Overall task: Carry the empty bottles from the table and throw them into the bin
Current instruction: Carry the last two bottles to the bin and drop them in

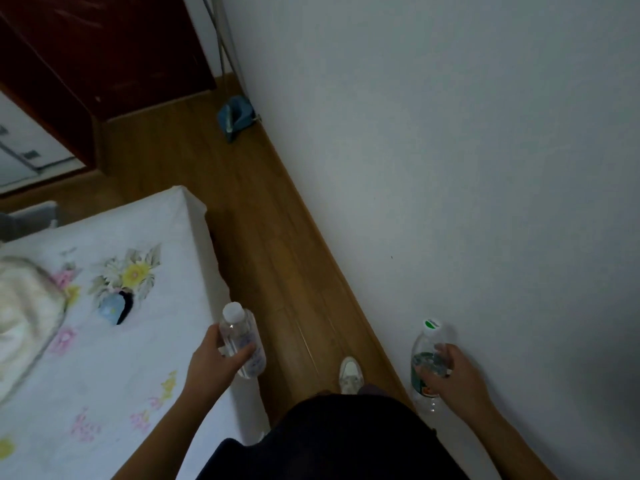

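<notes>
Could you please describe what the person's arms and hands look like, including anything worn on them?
Both forearms are bare; no sleeves show in view. The left hand and right hand wear no gloves, and no watch, ring or bracelet is visible, though the picture is dim.

Clear glossy plastic bottles [242, 341], a smooth wood-look floor [263, 237], a matt painted wall [450, 168], a floral cloth sheet [121, 323].
</notes>
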